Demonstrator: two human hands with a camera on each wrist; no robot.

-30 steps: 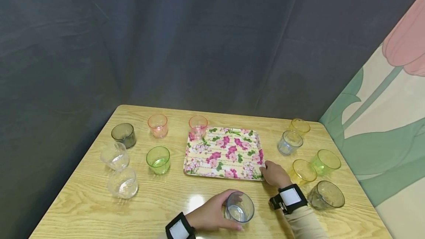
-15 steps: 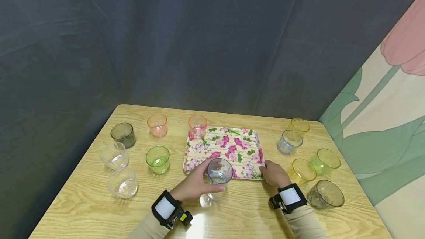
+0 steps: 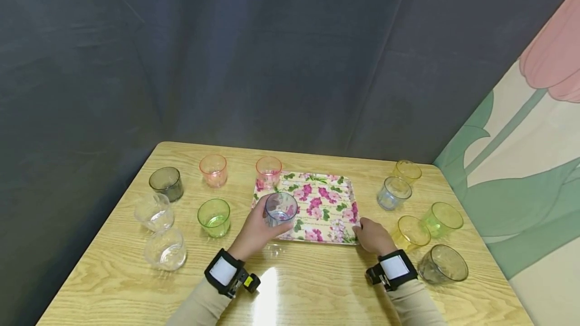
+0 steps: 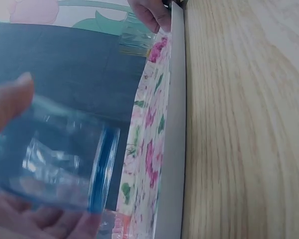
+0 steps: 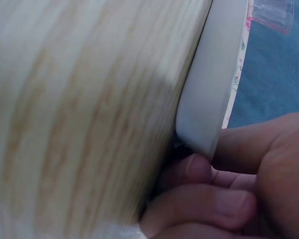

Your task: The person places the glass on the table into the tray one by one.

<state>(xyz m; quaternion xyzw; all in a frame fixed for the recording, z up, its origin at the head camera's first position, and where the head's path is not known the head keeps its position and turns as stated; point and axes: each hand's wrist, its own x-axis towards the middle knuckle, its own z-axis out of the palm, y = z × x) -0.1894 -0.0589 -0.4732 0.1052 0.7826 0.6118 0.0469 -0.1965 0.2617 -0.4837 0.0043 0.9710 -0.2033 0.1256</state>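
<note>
In the head view my left hand [image 3: 255, 231] grips a bluish see-through cup [image 3: 281, 209] round its side, over the left half of a flowered tray [image 3: 323, 205]. The left wrist view has the cup's thick blue base [image 4: 103, 169] facing the tray, with a gap between. A pink cup [image 3: 269, 172] stands at the tray's far left corner. My right hand [image 3: 375, 237] holds the tray's near right corner. Up close in the right wrist view, the thumb lies on the tray's white edge [image 5: 209, 84] and curled fingers [image 5: 204, 204] are under it.
Left of the tray stand a green cup [image 3: 214, 218], another pink cup [image 3: 213, 170], a grey cup [image 3: 166, 184] and two clear cups [image 3: 165, 249]. To the right are yellow cups [image 3: 413, 233], a blue cup [image 3: 394, 193], a yellow-green cup [image 3: 443, 219] and a dark cup [image 3: 442, 264].
My left hand has carried the bluish cup from the table's near side, forward and to the left, until it is over the tray. The right hand stays at the tray's corner.
</note>
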